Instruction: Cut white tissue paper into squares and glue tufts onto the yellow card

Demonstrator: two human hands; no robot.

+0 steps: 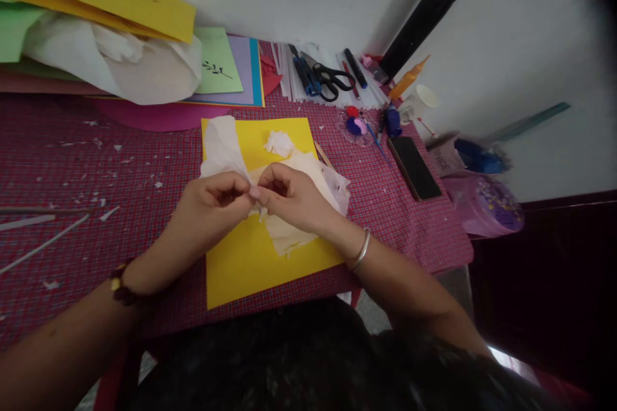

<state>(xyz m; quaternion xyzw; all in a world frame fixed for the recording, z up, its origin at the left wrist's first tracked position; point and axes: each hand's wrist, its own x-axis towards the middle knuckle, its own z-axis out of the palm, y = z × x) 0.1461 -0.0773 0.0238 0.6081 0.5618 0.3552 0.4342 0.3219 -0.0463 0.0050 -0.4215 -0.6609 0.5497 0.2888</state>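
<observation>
Over a yellow sheet of paper (236, 270), my left hand (207, 209) and my right hand (299, 199) meet fingertip to fingertip. Both are closed in a pinch on a small bit of white tissue paper (261, 212), mostly hidden by the fingers. A larger piece of white tissue (222, 144) lies at the sheet's upper left, just beyond my left hand. Above my right hand rests a crumpled white tissue ball (278, 143). Under that hand spreads a flat, pale cream piece of paper (289, 236), reaching past the sheet's right edge.
Colored papers (222, 64) and tissue are piled at the back left. Black-handled scissors (332, 80), a marker (355, 69) and paint blobs (355, 123) sit at the back. A phone (414, 167) lies right, near a pink container (482, 205). Paper scraps and thin sticks (45, 244) are at left.
</observation>
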